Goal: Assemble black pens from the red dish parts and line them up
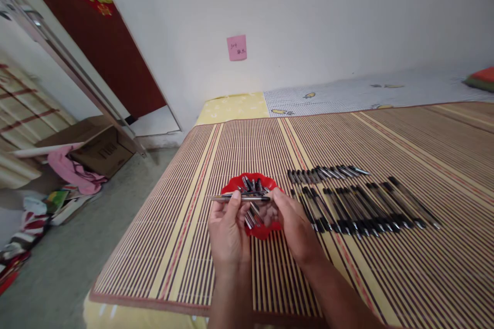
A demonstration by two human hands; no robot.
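Note:
Both hands hold one thin pen (239, 197) level above a red dish (252, 185). My left hand (227, 229) pinches the pen's left part between thumb and fingers. My right hand (295, 221) pinches its right end. The red dish holds several dark pen parts (251, 185) and rests on a striped bamboo mat (231, 154). To the right of the hands, a long row of black pens (366, 205) lies on the mat, with a shorter row of pens or caps (326, 173) behind it.
The mat covers a bed with a yellow sheet (231, 108) and a patterned sheet (347, 92) by a white wall bearing a pink note (236, 47). A cardboard box (98, 146), pink cloth (75, 169) and clutter sit on the floor at left beside a red door (108, 46).

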